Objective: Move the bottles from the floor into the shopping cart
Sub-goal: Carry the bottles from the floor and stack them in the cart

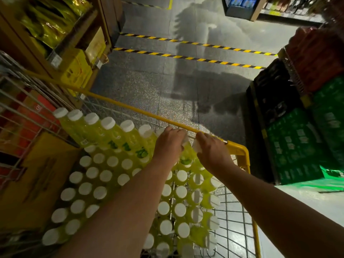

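This is a shop, most likely a supermarket aisle. Wooden shelves on the left carry shiny bags and yellow boxes, with small price tags on their edges. A wire shopping cart with a yellow rim holds rows of white-capped bottles. Green cases stand stacked on the right, and yellow-and-black tape stripes the speckled floor.

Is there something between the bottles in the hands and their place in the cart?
Nothing visible. The left hand and right hand hold bottles already inside the cart, at the end of the top row.
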Demonstrator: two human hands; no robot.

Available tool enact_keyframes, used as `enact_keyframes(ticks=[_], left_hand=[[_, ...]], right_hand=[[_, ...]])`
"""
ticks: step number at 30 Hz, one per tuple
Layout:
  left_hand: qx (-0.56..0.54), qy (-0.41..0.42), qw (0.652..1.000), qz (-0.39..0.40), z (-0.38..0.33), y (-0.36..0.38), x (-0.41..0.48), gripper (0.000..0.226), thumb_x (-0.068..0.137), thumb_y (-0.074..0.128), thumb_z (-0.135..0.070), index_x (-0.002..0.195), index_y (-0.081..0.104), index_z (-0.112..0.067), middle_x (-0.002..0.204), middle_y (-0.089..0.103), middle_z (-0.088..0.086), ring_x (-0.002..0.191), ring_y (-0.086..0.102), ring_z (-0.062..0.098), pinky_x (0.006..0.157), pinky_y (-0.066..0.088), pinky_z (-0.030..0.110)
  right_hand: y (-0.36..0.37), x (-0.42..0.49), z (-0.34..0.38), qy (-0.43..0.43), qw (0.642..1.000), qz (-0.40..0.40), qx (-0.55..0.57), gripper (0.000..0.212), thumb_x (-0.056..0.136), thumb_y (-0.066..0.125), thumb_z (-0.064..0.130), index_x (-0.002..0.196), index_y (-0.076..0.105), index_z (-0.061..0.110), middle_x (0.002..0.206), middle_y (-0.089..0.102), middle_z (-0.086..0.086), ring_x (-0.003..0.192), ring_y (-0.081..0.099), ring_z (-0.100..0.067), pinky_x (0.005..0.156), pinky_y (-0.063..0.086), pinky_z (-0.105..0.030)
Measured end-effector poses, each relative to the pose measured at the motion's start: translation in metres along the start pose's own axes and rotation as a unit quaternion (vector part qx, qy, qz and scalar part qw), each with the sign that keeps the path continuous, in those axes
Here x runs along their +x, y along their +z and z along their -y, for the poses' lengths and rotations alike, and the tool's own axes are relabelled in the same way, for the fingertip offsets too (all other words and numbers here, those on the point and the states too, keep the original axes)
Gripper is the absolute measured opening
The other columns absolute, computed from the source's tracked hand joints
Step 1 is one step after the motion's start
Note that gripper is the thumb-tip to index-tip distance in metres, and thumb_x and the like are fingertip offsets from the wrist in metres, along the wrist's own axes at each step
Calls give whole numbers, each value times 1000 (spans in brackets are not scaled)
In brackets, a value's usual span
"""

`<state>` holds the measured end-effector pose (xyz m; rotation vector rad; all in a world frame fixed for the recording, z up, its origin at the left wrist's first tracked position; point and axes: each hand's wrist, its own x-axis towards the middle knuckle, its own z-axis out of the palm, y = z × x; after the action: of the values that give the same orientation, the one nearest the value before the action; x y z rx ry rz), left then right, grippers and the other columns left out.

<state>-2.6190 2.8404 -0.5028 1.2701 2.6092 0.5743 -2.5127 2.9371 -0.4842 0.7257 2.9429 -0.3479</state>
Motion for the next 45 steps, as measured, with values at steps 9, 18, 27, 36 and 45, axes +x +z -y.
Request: enact_keyframes(ticks=[9, 18, 27, 36, 45], left_hand=[[51, 56, 997, -23, 7, 6, -7, 30, 79, 72, -18, 107, 61, -16, 111, 53, 5, 104, 49, 24, 81, 39, 33], [101, 51, 994, 0, 2, -1, -13, 38, 84, 65, -30, 119, 52, -25, 122, 48, -2, 113, 42, 20, 92, 33, 32], [162, -55, 985, 16, 8, -89, -55, 40, 90, 53, -27, 130, 49, -24, 133, 46, 2, 124, 40, 24, 98, 33, 39], [174, -177, 969, -7, 49, -218, -189, 26, 91, 54, -30, 113, 62, -17, 115, 60, 6, 105, 58, 26, 82, 47, 34], [157, -344, 926, 5, 107, -293, -446, 16, 92, 52, -25, 89, 64, -14, 78, 55, 6, 68, 55, 24, 60, 45, 34]], right_hand=[[2, 1, 3, -2, 997, -15, -75, 42, 80, 69, 15, 118, 54, 9, 115, 51, -13, 95, 55, -32, 67, 51, -41], [-10, -6, 4, 20, 997, -4, -81, 44, 86, 61, 18, 126, 44, 16, 120, 47, -6, 101, 51, -26, 70, 45, -33], [-64, -23, 56, -24, 985, -21, -169, 39, 90, 50, 32, 124, 51, 14, 123, 51, -9, 114, 46, -27, 88, 40, -36], [-123, -73, 194, -110, 982, -25, -152, 38, 87, 56, 31, 122, 56, 16, 120, 58, -9, 114, 54, -29, 85, 45, -34], [-95, -210, 393, -265, 949, -2, -169, 44, 90, 53, 32, 130, 50, 15, 133, 52, -10, 122, 50, -30, 94, 44, -37]])
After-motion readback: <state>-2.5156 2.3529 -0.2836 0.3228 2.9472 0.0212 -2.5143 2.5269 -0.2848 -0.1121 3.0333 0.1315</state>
